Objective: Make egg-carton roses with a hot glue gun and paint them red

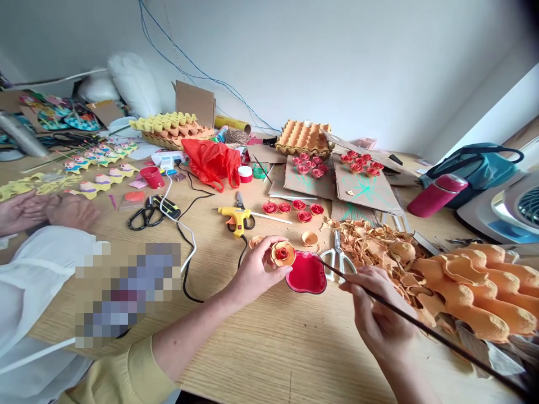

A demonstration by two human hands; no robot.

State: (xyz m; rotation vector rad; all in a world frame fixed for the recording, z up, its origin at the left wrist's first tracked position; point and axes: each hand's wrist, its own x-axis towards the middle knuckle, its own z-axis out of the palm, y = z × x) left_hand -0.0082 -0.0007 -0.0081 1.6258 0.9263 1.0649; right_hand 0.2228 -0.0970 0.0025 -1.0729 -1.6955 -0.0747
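Between the fingers of my left hand (263,264) is an egg-carton rose (283,254), orange outside with a red centre. My right hand (381,314) grips a long dark paintbrush (400,306), its tip at the rim of a small dish of red paint (306,273). The dish stands just right of my left hand. Behind it sits an unpainted orange cup piece (309,239). Several red-painted roses (298,206) lie in a group farther back. A yellow glue gun (238,217) rests over scissors, and white-handled scissors (337,258) lie beside the dish.
Orange carton scraps (366,247) and egg trays (475,286) fill the right side. Cardboard sheets (366,193) with more roses lie behind. A red plastic bag (213,163) and black scissors (145,216) are left of centre. A co-worker's hands (63,210) are at far left.
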